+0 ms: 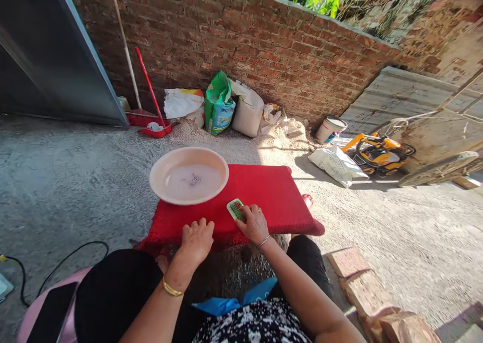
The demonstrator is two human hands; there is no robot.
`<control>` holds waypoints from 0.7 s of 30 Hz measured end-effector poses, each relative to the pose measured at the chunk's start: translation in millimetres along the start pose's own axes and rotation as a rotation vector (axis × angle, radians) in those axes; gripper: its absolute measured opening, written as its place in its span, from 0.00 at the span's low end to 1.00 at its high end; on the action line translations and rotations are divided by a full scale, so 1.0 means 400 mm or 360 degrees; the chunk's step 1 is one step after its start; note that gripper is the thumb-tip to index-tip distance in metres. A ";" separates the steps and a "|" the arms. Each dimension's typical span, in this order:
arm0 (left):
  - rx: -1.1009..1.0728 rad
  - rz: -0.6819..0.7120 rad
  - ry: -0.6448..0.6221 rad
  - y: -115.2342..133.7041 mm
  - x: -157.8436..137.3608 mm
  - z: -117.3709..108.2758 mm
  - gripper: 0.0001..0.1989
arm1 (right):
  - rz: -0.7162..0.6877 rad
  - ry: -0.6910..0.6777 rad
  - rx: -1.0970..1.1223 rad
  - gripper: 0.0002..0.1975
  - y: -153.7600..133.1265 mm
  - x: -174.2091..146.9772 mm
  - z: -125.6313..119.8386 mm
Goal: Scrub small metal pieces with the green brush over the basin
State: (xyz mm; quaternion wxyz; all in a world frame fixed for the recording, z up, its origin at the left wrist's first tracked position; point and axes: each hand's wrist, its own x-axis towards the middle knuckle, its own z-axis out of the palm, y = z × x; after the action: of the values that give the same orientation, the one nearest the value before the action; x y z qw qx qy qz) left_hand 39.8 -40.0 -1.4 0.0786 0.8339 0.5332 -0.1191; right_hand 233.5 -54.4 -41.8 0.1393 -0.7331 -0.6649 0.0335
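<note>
A wet-looking red cloth (260,187) lies spread over a low surface in front of me, its front edge hanging down. My left hand (196,240) presses on the cloth's front edge, knuckles up and fingers curled down onto the fabric. My right hand (254,225) holds a small green scrub brush (234,208) on the cloth, fingers closed round its near end. The rows on its upper face show dark green and reddish. Behind my left hand, a pale pink basin (158,182) of cloudy water stands on the cloth's left part.
Sacks, among them a green bag (219,106), lean along the brick wall (245,41). A red dustpan (156,132) stands left of them. At right are a white bucket (330,130), a yellow toy vehicle (379,154) and bricks (350,262). A black cable (75,250) runs along the ground at left.
</note>
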 end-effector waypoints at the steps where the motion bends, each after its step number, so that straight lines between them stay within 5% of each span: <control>1: 0.0006 0.0000 0.0001 0.003 0.002 -0.001 0.14 | 0.0002 -0.0003 -0.0011 0.17 0.007 -0.004 -0.003; 9: 0.0091 0.0006 0.0002 0.010 0.028 0.014 0.15 | 0.0151 0.0034 0.0004 0.14 0.118 -0.023 -0.024; 21: 0.0191 0.0023 0.0003 0.011 0.041 0.016 0.14 | 0.0686 0.0339 -0.0134 0.16 0.394 -0.058 -0.039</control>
State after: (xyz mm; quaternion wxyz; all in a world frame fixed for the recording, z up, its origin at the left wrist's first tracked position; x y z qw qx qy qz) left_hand 49.8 -29.1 -12.2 0.0289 0.8410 0.5192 -0.1495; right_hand 386.9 -92.0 -69.3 0.1675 -0.8626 -0.4755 -0.0427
